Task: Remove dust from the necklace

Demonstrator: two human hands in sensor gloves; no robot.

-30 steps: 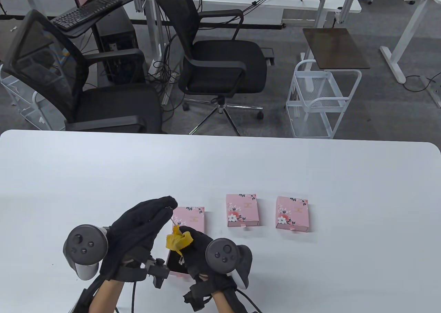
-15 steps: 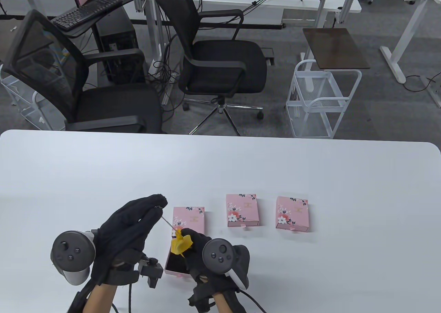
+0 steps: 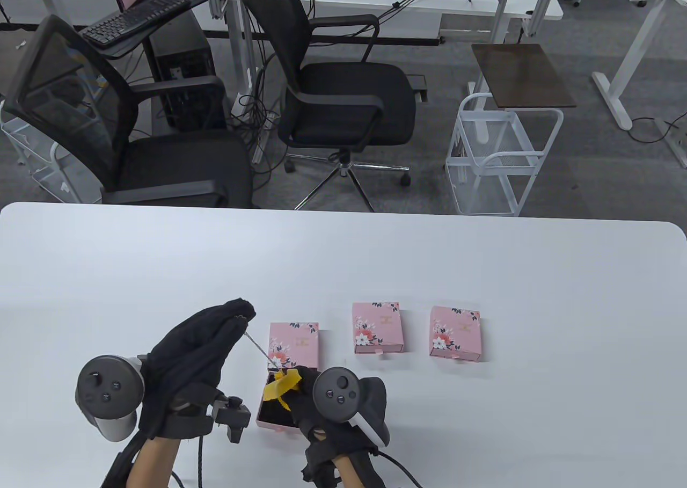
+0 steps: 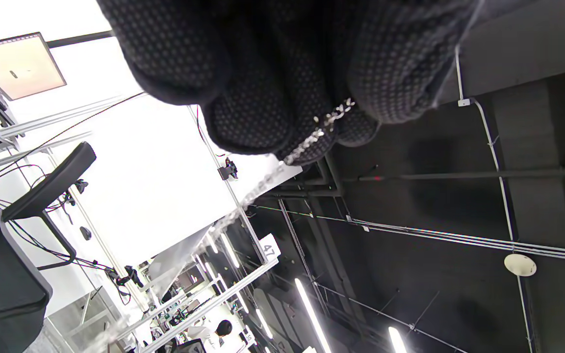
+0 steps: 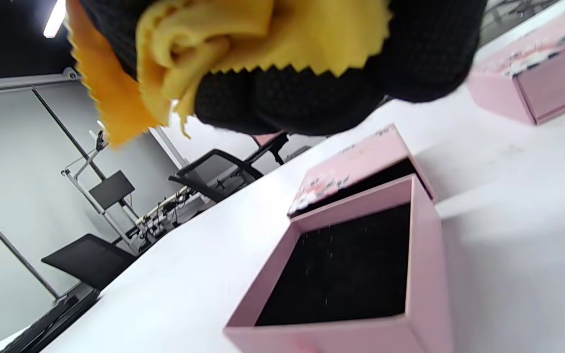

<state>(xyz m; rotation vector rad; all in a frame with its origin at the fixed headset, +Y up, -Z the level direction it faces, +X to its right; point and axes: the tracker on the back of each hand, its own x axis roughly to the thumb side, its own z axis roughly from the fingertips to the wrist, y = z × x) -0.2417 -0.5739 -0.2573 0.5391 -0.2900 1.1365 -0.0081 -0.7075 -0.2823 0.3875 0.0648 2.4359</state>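
Running taut above the open pink drawer box (image 3: pixel 279 402), the thin silver necklace chain (image 3: pixel 260 351), light, limp, snag-prone, is pinched at its end by the left hand (image 3: pixel 198 356), the right hand (image 3: pixel 308 397) closed on a yellow cloth (image 3: pixel 282 383) wrapping its lower stretch.

White table (image 3: pixel 483 262), two shut pink boxes (image 3: pixel 377 328) (image 3: pixel 455 333) side by side on it, two black chairs (image 3: pixel 343 96) (image 3: pixel 123 150) behind the table, white wire cart (image 3: pixel 499 160) right of the chairs, keyboard (image 3: pixel 134 18) far left
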